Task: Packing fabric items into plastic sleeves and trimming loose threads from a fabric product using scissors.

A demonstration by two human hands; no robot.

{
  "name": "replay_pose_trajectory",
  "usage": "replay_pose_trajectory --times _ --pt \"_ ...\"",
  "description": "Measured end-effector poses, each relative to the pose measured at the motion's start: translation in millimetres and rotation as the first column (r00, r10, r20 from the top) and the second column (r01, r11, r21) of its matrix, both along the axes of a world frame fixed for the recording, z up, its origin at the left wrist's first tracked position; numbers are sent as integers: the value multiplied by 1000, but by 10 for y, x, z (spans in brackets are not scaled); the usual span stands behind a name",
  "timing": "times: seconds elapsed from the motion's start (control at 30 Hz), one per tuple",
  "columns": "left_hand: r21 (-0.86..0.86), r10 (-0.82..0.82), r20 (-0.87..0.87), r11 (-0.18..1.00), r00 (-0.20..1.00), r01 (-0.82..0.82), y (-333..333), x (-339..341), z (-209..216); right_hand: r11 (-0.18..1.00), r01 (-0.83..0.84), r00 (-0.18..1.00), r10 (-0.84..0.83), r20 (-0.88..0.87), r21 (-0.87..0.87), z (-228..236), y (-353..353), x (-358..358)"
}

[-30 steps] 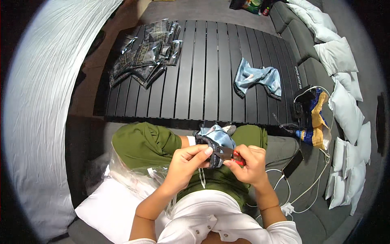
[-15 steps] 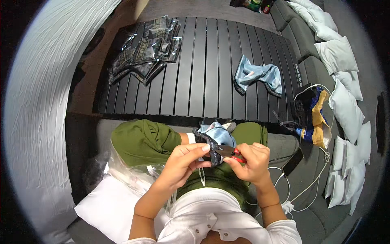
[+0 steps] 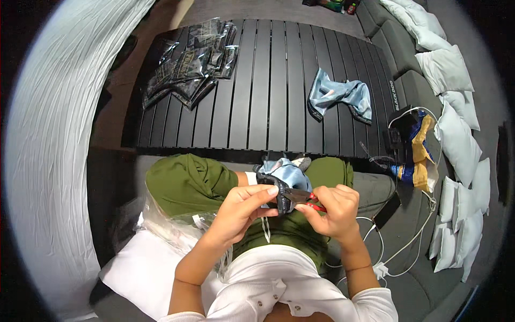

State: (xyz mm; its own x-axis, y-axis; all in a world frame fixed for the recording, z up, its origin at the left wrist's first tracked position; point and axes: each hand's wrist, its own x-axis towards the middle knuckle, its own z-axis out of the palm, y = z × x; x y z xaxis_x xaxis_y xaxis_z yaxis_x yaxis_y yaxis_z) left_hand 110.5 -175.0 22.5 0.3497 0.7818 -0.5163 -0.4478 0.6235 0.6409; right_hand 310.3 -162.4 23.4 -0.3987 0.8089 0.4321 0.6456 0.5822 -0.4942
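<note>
My left hand [image 3: 241, 212] pinches the dark gathered edge [image 3: 282, 197] of a light blue satiny cloth piece [image 3: 287, 170] between thumb and fingers. The cloth bunches between my thighs, above my lap. From the right, my right hand [image 3: 339, 210] is closed round small red-handled scissors [image 3: 298, 195]. Their dark blades point left and meet the gathered edge beside my left thumb. Whether they cut into it I cannot tell. A pale strip of ribbon or tape [image 3: 266, 229] dangles below the cloth.
A black slatted table [image 3: 260, 107] stands ahead, with black glossy packets [image 3: 190, 67] at left and another blue cloth piece [image 3: 340, 95] at right. White pillows [image 3: 450, 70] line the right side. Cables, a blue-yellow bag [image 3: 422, 155] and a clear plastic bag [image 3: 174, 228] lie about me.
The scissors and my right hand have shifted slightly against the dark edge. My left hand keeps its pinch, and the whole view has moved a little.
</note>
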Motion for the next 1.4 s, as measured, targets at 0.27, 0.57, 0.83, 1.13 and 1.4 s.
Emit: replay_pose_trajectory --times 0.27,0.57,0.83,1.13,1.4 --pt "-22 24 23 999 999 -23 -2 32 -12 1000 16 1000 -16 10 21 -37 -21 21" --pt "4 4 -38 1000 999 -3 -11 51 -1 995 51 986 -65 -150 -90 -98 -63 122" --pt "3 15 -34 1000 999 -15 2 92 2 970 35 957 -102 -273 -241 -134 -80 194" --pt "283 43 -187 959 981 12 -12 155 -98 652 -632 665 180 -725 -418 -275 79 102" --pt "358 171 -284 932 944 -61 8 83 -152 813 -547 227 -84 -970 -198 -451 281 63"
